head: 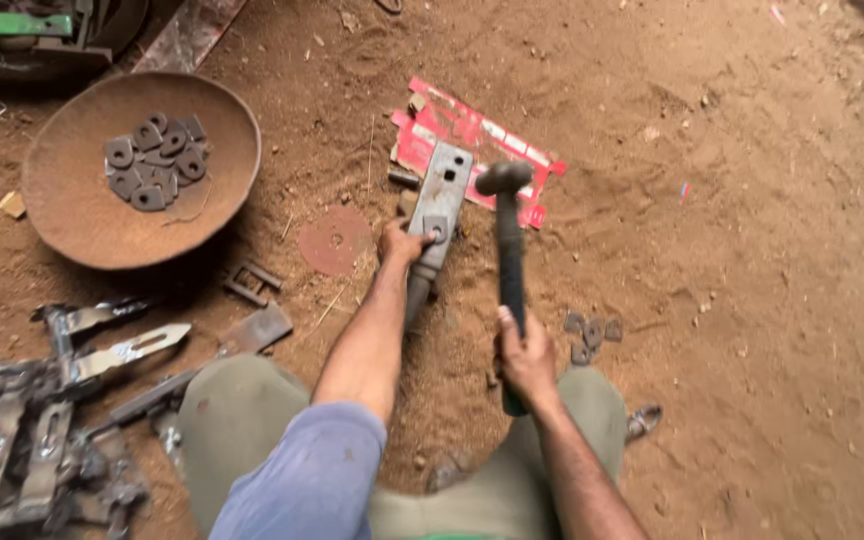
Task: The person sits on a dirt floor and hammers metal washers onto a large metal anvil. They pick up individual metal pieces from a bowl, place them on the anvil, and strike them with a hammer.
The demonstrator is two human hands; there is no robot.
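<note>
On the dirt floor (pixel 752 300), the left hand (pixel 402 243) pinches a small plate (pixel 436 229) on a metal block (pixel 441 195) at frame center while the right hand (pixel 524 358) grips a hammer (pixel 508 250).

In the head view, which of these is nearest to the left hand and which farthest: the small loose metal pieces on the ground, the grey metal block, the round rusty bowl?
1. Grey metal block: under the left hand, touching it.
2. Small loose metal pieces: on the dirt to the right, past the hammer.
3. Round rusty bowl: far to the upper left, holding flat grey pieces.
</note>
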